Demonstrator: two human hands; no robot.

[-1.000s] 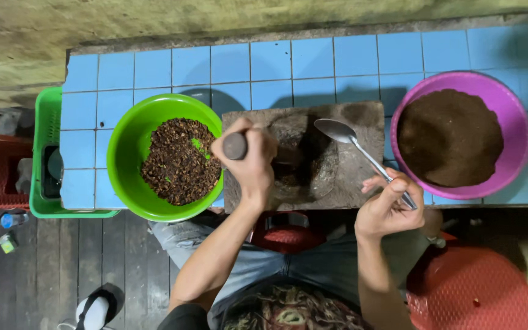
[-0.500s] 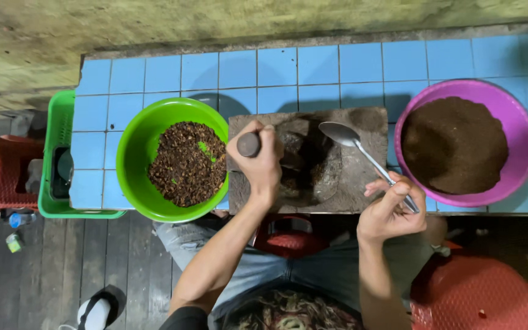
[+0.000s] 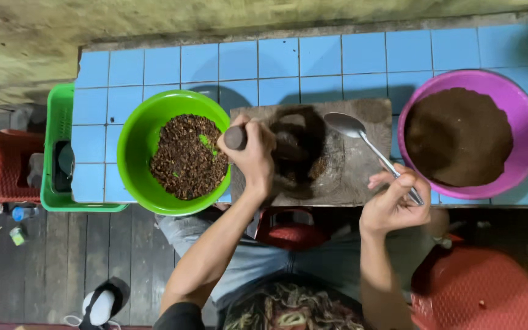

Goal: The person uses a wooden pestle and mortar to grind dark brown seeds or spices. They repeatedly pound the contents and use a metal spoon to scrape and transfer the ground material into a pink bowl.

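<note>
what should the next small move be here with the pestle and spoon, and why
Probably draw the stone pestle in the left hand back across the grinding slab: a dark mass lies under it, looking coarser than the fine brown powder in the purple bowl. The right hand holds the metal spoon with its bowl apparently empty, so scooping seems premature.

You are at a rough home or outdoor kitchen: a blue-tiled counter [image 3: 288, 61] against a bare stained wall [image 3: 215, 18], worn wooden floorboards [image 3: 44, 269] below. A flat stone grinding slab [image 3: 349, 171] sits at the counter's near edge between plastic bowls of spice.
</note>
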